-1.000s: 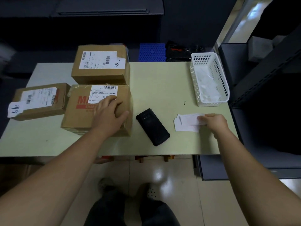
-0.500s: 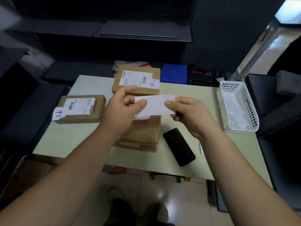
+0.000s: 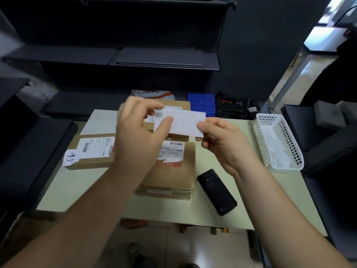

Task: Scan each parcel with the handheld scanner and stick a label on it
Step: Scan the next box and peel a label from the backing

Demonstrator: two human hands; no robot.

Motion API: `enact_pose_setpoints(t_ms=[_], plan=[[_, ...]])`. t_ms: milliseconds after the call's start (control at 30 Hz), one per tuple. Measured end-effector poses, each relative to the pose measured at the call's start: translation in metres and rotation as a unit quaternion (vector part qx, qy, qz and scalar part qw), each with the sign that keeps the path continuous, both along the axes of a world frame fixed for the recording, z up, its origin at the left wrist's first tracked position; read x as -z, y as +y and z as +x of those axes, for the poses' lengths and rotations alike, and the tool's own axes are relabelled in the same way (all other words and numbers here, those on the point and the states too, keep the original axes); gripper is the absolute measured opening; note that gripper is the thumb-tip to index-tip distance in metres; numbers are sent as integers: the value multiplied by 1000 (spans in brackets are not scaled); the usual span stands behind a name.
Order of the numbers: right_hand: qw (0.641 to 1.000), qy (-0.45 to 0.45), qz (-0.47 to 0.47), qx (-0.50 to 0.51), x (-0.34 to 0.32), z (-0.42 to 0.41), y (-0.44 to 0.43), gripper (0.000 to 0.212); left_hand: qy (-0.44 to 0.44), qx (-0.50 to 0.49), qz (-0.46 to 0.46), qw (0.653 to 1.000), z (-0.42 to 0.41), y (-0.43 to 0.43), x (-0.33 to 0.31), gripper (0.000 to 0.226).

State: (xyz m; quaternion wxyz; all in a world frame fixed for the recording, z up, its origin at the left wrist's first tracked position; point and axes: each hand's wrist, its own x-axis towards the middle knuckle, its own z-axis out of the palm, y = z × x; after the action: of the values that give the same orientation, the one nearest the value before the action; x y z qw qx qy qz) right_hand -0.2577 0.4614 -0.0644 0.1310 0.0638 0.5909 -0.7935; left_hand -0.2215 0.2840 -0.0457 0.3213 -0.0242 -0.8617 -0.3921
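Label (image 3: 183, 123) now lifted off table (image 3: 85, 182), left fingers (image 3: 166, 123) pinching its left end, right fingers (image 3: 205, 125) its right, above parcel (image 3: 173, 171)

Your left hand (image 3: 139, 132) and the label (image 3: 183, 122) it pinches cover most of the far parcel (image 3: 185, 105), leaving only its back edge and a low strip. Your left arm (image 3: 92, 213) hides the left part of the middle parcel (image 3: 173, 176), whose sticker print is too small to read. The fingers of your right hand (image 3: 222, 146) are hidden behind the label. The label's left end is blurred. The white contents of the basket (image 3: 259, 140) are a blur. Both your arms run off the bottom edge.
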Motion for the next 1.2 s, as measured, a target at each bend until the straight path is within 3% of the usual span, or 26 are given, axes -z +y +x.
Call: enact_pose_setpoints(t_ms=[100, 300, 500, 633, 800, 1067, 1200], plan=[[1000, 13, 21, -3, -7, 2, -2, 7, 33, 65, -83, 994, 0, 13, -1, 13], [999, 10, -14, -42, -20, 6, 0, 11, -30, 119, -92, 988, -14, 14, 2, 34], [996, 11, -38, -76, -30, 8, 9, 16, -11, 143, -71, 987, -13, 18, -3, 36], [996, 11, -38, -75, -37, 9, 13, 19, 18, 164, -109, 980, -11, 25, -7, 39], [996, 37, -24, -71, -45, 9, 18, 14, 5, 177, -23, 984, -8, 34, -15, 32], [989, 86, -45, -110, -48, 17, 27, 14, -4, 167, -7, 986, 1, 39, -24, 25], [992, 96, -8, -86, -50, 18, 32, 13, -16, 181, -2, 983, 3, 42, -26, 28]])
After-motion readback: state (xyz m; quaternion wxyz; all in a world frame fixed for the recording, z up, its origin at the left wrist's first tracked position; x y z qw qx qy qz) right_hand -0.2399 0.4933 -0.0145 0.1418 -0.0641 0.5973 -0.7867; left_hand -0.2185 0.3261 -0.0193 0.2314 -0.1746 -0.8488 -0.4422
